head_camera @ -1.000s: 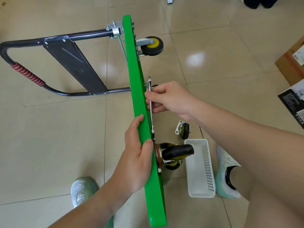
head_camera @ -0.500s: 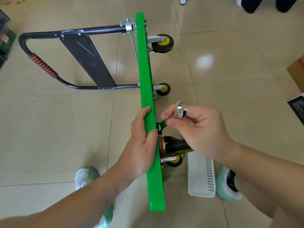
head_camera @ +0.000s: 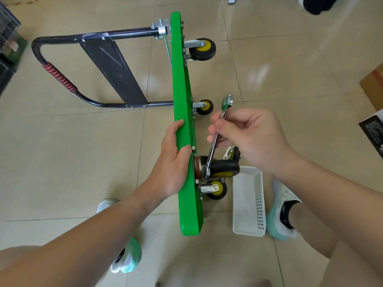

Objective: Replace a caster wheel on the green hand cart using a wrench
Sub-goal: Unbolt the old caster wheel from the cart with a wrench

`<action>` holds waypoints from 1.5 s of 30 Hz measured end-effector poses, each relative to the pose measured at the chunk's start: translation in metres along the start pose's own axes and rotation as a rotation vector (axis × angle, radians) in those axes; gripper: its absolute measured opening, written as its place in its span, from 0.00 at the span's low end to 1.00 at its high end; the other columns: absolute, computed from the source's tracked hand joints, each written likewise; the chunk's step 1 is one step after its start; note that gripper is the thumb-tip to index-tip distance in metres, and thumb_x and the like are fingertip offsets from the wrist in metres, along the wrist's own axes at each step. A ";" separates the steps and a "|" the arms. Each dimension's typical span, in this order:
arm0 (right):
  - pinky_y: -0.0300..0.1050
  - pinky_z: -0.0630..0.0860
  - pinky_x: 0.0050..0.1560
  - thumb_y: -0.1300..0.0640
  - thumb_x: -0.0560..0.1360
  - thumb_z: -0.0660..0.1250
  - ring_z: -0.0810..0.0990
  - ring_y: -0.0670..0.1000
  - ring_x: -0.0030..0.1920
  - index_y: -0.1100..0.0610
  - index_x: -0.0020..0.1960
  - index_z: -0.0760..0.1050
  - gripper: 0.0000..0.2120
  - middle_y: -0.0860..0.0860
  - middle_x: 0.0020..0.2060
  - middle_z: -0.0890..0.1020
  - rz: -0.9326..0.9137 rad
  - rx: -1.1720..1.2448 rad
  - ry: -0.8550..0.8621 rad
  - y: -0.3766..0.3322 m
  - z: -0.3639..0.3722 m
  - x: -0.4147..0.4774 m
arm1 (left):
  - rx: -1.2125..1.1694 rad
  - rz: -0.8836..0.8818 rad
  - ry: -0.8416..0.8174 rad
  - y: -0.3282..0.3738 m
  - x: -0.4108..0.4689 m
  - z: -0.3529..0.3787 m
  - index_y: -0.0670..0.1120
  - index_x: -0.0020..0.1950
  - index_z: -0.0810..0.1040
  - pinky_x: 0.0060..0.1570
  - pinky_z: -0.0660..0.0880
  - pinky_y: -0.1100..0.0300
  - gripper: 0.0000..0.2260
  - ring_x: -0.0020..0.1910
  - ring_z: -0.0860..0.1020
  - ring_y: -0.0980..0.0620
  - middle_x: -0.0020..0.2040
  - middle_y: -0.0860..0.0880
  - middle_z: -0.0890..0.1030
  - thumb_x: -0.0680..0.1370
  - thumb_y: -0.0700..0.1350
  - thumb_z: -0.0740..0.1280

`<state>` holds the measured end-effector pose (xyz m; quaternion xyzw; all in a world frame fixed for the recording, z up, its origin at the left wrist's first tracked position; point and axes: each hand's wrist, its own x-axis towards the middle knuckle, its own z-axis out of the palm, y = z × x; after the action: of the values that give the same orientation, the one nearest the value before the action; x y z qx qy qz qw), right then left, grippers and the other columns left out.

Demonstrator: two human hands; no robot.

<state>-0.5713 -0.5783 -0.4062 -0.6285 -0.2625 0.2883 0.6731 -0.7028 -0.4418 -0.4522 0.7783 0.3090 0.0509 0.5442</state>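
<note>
Tiles of a beige floor (head_camera: 83, 162) carry our green hand cart (head_camera: 182, 100), which stands on its side with the deck's long edge facing up. Its black handle (head_camera: 124, 34) lies folded out to the left. Our left hand (head_camera: 173, 162) steadies the deck, fingers (head_camera: 176, 127) and thumb clamped over that upper edge.

Our right hand (head_camera: 248, 137) holds the wrench (head_camera: 213, 148) near mid-shaft, fingers curled round it. The wrench slants: its upper head rises clear above the hand, and its lower head sits at the mount of the large black caster wheel (head_camera: 226, 166), right against the underside of the deck. We cannot tell whether it is seated on a nut.

Just below that caster a smaller yellow-hubbed wheel (head_camera: 216, 188) is fixed to the deck, and two more wheels (head_camera: 202, 49) are fixed at the far end. A loose caster (head_camera: 233, 155) lies on the floor behind the large one, partly hidden by our right hand. A white basket (head_camera: 260, 204) rests on the floor beside our right shoe (head_camera: 284, 204).
</note>
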 end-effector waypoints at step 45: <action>0.47 0.83 0.54 0.76 0.67 0.77 0.86 0.51 0.55 0.66 0.48 0.84 0.11 0.57 0.50 0.86 -0.639 -0.382 -0.073 0.054 0.007 -0.113 | -0.042 0.016 0.009 -0.003 0.002 0.003 0.59 0.78 0.58 0.72 0.69 0.40 0.28 0.71 0.72 0.45 0.75 0.47 0.67 0.76 0.51 0.56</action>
<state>-0.6585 -0.6518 -0.4585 -0.6184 -0.5182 0.0315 0.5899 -0.7012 -0.4421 -0.4562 0.7689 0.3041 0.0653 0.5586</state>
